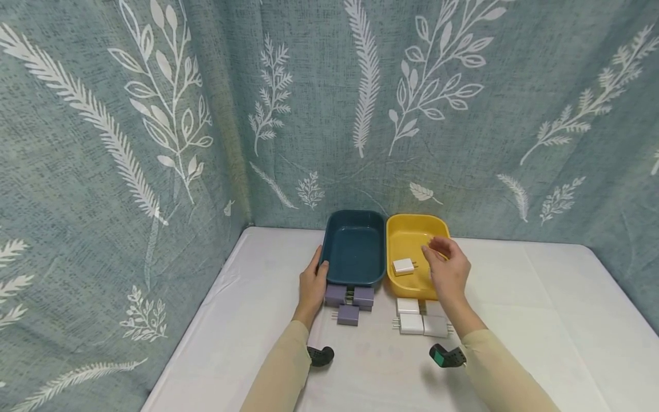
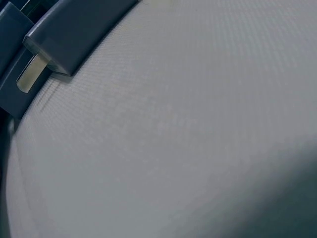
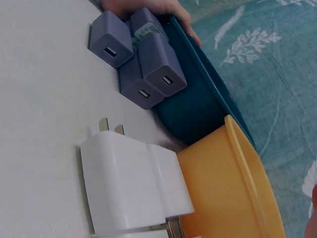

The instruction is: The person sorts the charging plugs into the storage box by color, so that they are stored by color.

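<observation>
My left hand [image 1: 312,286] rests against the left side of a dark teal bin [image 1: 355,280], with its fingers along the wall and the thumb near the rim. Over the right part of a yellow bin [image 1: 392,240] hovers my right hand [image 1: 449,270], fingers bent and apart from the thumb, nothing visible between them. A white USB charger [image 1: 403,266] lies inside the yellow bin. Several purple USB chargers [image 1: 348,315] are grouped before the teal bin, also seen in the right wrist view. In front of the yellow bin are several white chargers [image 3: 124,181], partly hidden by my right arm.
Both bins stand side by side on a white-covered table [image 1: 515,297]. A teal curtain [image 1: 329,114] with white leaf prints hangs behind and to the left. Black wrist-worn devices [image 1: 447,356] project inward from both forearms.
</observation>
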Demonstrator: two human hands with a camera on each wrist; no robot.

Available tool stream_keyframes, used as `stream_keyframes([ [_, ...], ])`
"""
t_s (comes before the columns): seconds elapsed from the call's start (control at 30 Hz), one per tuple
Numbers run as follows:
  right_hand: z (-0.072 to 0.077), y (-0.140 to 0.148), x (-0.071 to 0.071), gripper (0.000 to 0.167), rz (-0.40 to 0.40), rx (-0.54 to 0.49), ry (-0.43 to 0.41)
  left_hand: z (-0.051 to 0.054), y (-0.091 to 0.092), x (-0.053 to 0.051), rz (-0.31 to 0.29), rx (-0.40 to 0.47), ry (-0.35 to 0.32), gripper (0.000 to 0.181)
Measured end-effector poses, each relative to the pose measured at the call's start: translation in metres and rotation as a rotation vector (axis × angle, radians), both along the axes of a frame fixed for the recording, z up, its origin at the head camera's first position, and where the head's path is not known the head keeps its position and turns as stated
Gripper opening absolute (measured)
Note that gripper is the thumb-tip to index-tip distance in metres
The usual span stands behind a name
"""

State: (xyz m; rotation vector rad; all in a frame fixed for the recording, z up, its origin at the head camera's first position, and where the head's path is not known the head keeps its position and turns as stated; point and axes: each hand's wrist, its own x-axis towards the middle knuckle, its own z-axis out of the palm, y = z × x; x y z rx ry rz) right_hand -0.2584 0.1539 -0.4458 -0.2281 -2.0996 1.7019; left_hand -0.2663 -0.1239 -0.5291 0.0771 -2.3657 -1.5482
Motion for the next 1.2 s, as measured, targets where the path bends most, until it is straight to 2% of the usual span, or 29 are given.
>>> stream_keyframes([
  [0.43, -0.009, 0.01, 0.003, 0.032, -0.043, 0.061, -0.022, 0.001, -0.001, 0.001, 0.0, 0.012, -0.004, 0.051],
  [0.67, -0.007, 0.012, 0.01, 0.028, -0.056, 0.086, 0.005, 0.003, 0.0, 0.002, -0.006, 0.016, -0.003, 0.051],
  [1.0, -0.006, 0.014, 0.024, 0.025, -0.027, 0.091, 0.077, 0.002, 0.001, 0.002, -0.009, 0.012, -0.015, 0.05],
  [1.2, -0.007, 0.012, 0.03, 0.023, -0.015, 0.111, 0.106, 0.001, 0.001, 0.001, -0.002, -0.009, 0.004, 0.05],
])
